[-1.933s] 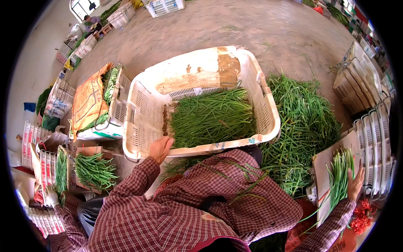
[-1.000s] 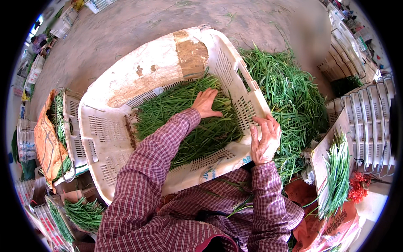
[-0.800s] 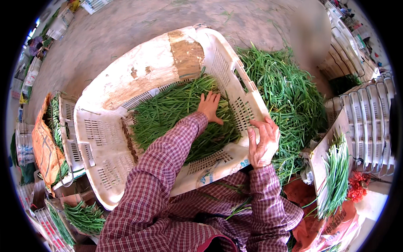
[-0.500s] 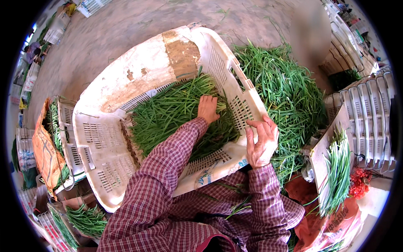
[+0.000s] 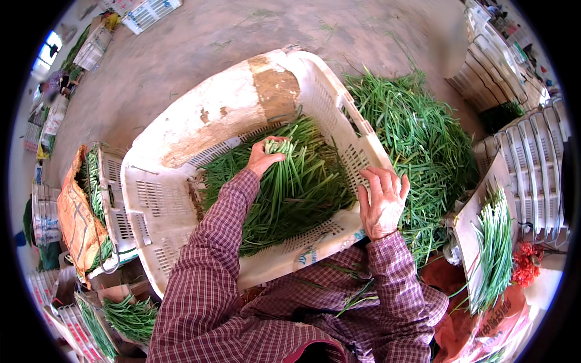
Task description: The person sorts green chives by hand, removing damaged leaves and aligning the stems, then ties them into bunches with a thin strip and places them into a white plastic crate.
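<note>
Left hand (image 5: 264, 156) has come up and toward the left since half a second ago, when it was pressed down into the chives (image 5: 318, 209) near the right wall of the basket. Now it is closed around a bunch of chives (image 5: 289, 168), gripped near the pale, blunt stem ends, which show bundled above the fist, while the flat green blades fan out toward the near right over the looser layer below. Right hand (image 5: 384, 196) stays at the basket's near-right corner, thumb apart from loosely curved fingers, unclosed; how firmly it bears on the rim is hard to tell.

The white plastic basket (image 5: 151, 193), roughly rectangular with rounded corners and slotted walls, sits at an angle before the person, its near rim over the lap. A whitish, flaking lining (image 5: 209, 118) covers its far wall, crossed by a rough brown patch (image 5: 275, 91).

Right of the basket spreads a tangled green heap (image 5: 417, 163) on the smooth, dusty floor (image 5: 254, 30). Farther right, a straight-bladed bundle (image 5: 495, 248) lies on a flat, tilted board (image 5: 497, 172), beside a frizzy red tangle (image 5: 525, 264) and above a crumpled orange-red plastic sack (image 5: 484, 327). At the left, orange woven sacking (image 5: 82, 218) drapes a slotted white crate (image 5: 115, 193).
</note>
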Tool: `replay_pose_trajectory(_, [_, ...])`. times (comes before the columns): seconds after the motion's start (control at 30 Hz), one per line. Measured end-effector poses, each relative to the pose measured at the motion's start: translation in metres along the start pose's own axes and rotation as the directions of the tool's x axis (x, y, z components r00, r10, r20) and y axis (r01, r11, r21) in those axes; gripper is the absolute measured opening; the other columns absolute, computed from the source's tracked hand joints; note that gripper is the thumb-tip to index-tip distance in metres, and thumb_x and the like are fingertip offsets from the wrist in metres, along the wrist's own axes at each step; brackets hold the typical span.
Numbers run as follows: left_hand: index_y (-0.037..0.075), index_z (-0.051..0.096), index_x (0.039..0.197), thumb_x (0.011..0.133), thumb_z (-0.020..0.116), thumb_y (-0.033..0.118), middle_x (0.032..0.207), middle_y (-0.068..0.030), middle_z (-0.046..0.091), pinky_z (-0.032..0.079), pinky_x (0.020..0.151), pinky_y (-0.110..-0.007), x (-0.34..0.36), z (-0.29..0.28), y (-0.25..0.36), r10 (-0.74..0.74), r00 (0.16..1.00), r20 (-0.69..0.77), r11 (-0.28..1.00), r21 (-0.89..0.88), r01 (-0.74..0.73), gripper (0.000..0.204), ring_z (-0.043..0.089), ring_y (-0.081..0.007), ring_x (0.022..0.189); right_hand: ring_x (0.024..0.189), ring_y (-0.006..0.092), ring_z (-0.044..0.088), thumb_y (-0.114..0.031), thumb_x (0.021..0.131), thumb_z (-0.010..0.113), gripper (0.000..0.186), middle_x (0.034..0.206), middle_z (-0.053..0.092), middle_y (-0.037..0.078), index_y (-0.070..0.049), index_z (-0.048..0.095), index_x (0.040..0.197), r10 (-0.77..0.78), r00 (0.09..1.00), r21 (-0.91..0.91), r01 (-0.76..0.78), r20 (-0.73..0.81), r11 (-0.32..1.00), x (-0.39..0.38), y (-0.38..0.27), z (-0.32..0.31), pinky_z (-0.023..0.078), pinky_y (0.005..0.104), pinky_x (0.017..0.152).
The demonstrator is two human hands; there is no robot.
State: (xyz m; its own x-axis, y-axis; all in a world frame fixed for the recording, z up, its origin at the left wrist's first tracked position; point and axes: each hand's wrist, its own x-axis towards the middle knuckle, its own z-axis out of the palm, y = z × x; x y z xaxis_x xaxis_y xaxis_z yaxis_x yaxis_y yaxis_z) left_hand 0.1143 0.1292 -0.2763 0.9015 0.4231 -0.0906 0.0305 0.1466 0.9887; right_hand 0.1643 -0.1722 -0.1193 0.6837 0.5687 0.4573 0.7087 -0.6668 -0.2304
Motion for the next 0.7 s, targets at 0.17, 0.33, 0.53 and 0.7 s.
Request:
replay_pose_trajectory(0.17, [0.007, 0.058, 0.106, 0.070, 0.069, -0.008, 0.103, -0.0060, 0.070, 0.052, 0.085, -0.032, -0.024, -0.052, 0.005, -0.107, 0.991, -0.077, 0.993, -0.050, 0.103, 0.040, 0.066, -0.0146, 0.092, 0.106, 0.0278, 0.059, -0.022, 0.084, 0.069, 0.043, 0.114, 0.063, 0.011, -0.007, 0.056, 0.122, -0.012, 0.932, 0.310, -0.108, 0.363, 0.945, 0.048, -0.050, 0.029, 0.044, 0.0429, 0.096])
replay_pose_trajectory(0.33, [0.007, 0.058, 0.107, 0.070, 0.070, -0.005, 0.099, -0.0027, 0.068, 0.052, 0.082, -0.030, -0.028, -0.053, 0.009, -0.040, 0.998, -0.057, 0.995, -0.094, 0.034, 0.041, 0.063, -0.0118, 0.089, 0.125, 0.0321, 0.052, -0.036, 0.084, 0.073, 0.078, 0.135, 0.052, 0.023, 0.002, 0.037, 0.142, 0.000, 0.757, 0.490, -0.422, 0.653, 0.763, 0.066, -0.063, 0.121, 0.041, 0.0409, 0.106])
replay_pose_trajectory(0.53, [0.006, 0.056, 0.116, 0.071, 0.073, -0.004, 0.110, -0.0036, 0.061, 0.048, 0.091, -0.030, -0.030, -0.024, 0.014, 0.079, 0.993, -0.088, 0.997, -0.016, -0.081, 0.049, 0.059, -0.0146, 0.101, 0.131, 0.0364, 0.042, -0.052, 0.067, 0.084, 0.120, 0.142, 0.035, 0.028, 0.006, 0.018, 0.148, 0.012, 0.837, 0.665, -0.444, 0.547, 0.601, 0.046, -0.101, 0.181, 0.039, 0.0420, 0.107])
replay_pose_trajectory(0.7, [0.010, 0.024, 0.149, 0.069, 0.083, 0.008, 0.147, -0.0120, 0.030, 0.040, 0.106, -0.039, -0.038, -0.001, 0.001, 0.334, 0.935, 0.117, 0.903, 0.243, -0.353, 0.099, 0.043, -0.0258, 0.131, 0.116, 0.0274, 0.055, -0.035, 0.072, 0.085, 0.098, 0.130, 0.050, 0.019, 0.000, 0.029, 0.143, 0.235, 0.830, 0.786, -0.556, 0.506, 0.271, 0.035, -0.107, 0.198, 0.049, 0.0368, 0.094])
